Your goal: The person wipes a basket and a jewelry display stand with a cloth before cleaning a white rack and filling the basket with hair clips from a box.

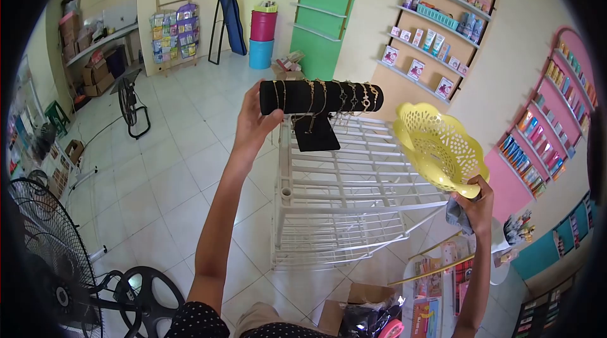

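Observation:
My left hand (258, 124) is closed round the left end of a black bracelet stand (319, 141), a horizontal roll on a flat base with several gold-coloured bracelets (353, 96) around it. The stand is over the far left part of a white wire rack (354, 180); whether its base touches the rack I cannot tell. My right hand (475, 205) grips the near rim of a yellow perforated basket (442, 148) with a scalloped edge, tilted at the rack's right side. A grey cloth (458, 216) is also in or against my right hand.
Black fans stand at the left, one close (47, 243) and one farther off (129, 104). Below the rack lies an open cardboard box (370, 292). Stocked wall shelves (436, 15) line the back and right. A pink bin (263, 25) sits on a blue one.

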Demonstrator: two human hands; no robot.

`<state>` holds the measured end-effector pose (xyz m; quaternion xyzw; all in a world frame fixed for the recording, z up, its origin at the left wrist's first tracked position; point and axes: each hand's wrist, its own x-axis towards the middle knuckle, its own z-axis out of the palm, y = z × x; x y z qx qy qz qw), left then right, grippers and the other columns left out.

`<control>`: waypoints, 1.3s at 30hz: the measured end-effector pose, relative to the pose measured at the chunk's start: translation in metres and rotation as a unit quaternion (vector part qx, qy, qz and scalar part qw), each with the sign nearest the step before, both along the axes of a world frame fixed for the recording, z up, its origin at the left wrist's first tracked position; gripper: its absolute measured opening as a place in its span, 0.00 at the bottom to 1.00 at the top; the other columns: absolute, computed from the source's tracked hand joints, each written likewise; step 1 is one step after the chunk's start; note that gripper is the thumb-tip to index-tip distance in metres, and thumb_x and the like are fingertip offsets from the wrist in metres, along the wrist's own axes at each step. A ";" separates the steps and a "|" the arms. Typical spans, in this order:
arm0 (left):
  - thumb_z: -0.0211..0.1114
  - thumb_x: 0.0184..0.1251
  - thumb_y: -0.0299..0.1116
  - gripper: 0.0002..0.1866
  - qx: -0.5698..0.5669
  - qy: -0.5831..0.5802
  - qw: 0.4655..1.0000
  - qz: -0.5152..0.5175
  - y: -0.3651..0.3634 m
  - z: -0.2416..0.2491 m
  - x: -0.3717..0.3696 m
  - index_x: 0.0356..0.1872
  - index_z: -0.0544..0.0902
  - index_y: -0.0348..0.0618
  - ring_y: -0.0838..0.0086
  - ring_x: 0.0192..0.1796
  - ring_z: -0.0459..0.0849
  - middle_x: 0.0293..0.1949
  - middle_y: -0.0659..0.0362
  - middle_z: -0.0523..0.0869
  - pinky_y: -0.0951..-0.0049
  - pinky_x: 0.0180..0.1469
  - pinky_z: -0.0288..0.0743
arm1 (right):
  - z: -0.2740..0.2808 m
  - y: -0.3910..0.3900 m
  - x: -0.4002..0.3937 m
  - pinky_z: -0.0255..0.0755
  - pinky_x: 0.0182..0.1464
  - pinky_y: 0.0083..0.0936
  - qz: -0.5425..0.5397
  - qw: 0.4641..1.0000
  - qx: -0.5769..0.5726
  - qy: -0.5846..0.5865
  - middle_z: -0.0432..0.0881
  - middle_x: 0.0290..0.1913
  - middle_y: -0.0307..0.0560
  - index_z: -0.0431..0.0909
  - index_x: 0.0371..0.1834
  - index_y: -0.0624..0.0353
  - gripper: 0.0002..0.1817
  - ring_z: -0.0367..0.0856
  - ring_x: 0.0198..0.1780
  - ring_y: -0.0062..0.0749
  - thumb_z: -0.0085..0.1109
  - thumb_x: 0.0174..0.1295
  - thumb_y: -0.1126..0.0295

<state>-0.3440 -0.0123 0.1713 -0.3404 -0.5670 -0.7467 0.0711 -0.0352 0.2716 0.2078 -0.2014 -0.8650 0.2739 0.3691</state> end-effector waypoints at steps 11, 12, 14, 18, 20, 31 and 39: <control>0.56 0.59 0.32 0.26 0.134 -0.015 0.971 -0.198 0.030 -0.012 -0.020 0.58 0.60 0.42 0.77 0.48 0.73 0.47 0.58 0.73 0.74 0.52 0.67 | 0.027 -0.030 0.039 0.64 0.41 0.23 -0.048 0.997 0.054 0.037 0.77 0.28 0.42 0.66 0.54 0.58 0.35 0.74 0.34 0.26 0.65 0.41 0.56; 0.55 0.60 0.35 0.26 0.170 -0.034 0.954 -0.245 0.031 -0.014 -0.022 0.58 0.60 0.42 0.76 0.49 0.73 0.47 0.58 0.72 0.72 0.53 0.66 | 0.031 -0.035 0.042 0.64 0.41 0.23 -0.047 0.997 0.055 0.038 0.77 0.28 0.42 0.66 0.54 0.58 0.35 0.74 0.34 0.26 0.65 0.41 0.56; 0.55 0.60 0.40 0.26 0.213 -0.065 0.932 -0.286 0.027 -0.011 -0.018 0.57 0.60 0.41 0.75 0.49 0.73 0.48 0.57 0.72 0.72 0.54 0.65 | 0.037 -0.044 0.047 0.63 0.39 0.21 -0.064 0.995 0.029 0.066 0.76 0.27 0.43 0.67 0.52 0.59 0.36 0.73 0.33 0.24 0.59 0.43 0.46; 0.57 0.59 0.41 0.23 0.230 -0.076 0.934 -0.263 0.024 -0.009 -0.021 0.53 0.64 0.41 0.79 0.49 0.71 0.47 0.60 0.72 0.76 0.53 0.64 | 0.043 -0.065 0.044 0.62 0.32 0.16 -0.041 0.995 -0.021 0.093 0.73 0.26 0.43 0.68 0.50 0.61 0.37 0.71 0.29 0.21 0.57 0.43 0.42; 0.57 0.59 0.41 0.24 0.221 -0.054 0.944 -0.238 0.026 -0.011 -0.020 0.53 0.64 0.40 0.79 0.49 0.72 0.46 0.60 0.73 0.77 0.52 0.64 | 0.047 -0.069 0.042 0.63 0.29 0.14 -0.003 0.986 -0.112 0.123 0.73 0.27 0.43 0.66 0.50 0.61 0.36 0.70 0.28 0.19 0.57 0.44 0.43; 0.62 0.53 0.26 0.12 0.084 0.015 0.988 -0.130 0.009 -0.022 0.000 0.38 0.75 0.32 0.77 0.33 0.79 0.31 0.58 0.81 0.79 0.38 0.73 | 0.059 -0.117 -0.002 0.66 0.50 0.24 0.137 0.885 -0.384 0.223 0.70 0.44 0.49 0.59 0.53 0.69 0.44 0.71 0.46 0.34 0.68 0.32 0.57; 0.58 0.57 0.31 0.12 0.009 -0.142 0.975 -0.170 -0.023 -0.017 0.019 0.38 0.78 0.32 0.75 0.30 0.79 0.26 0.55 0.81 0.77 0.37 0.73 | 0.071 -0.158 -0.064 0.66 0.45 0.21 0.147 0.958 -0.200 0.146 0.72 0.38 0.44 0.64 0.49 0.68 0.33 0.72 0.40 0.27 0.65 0.36 0.70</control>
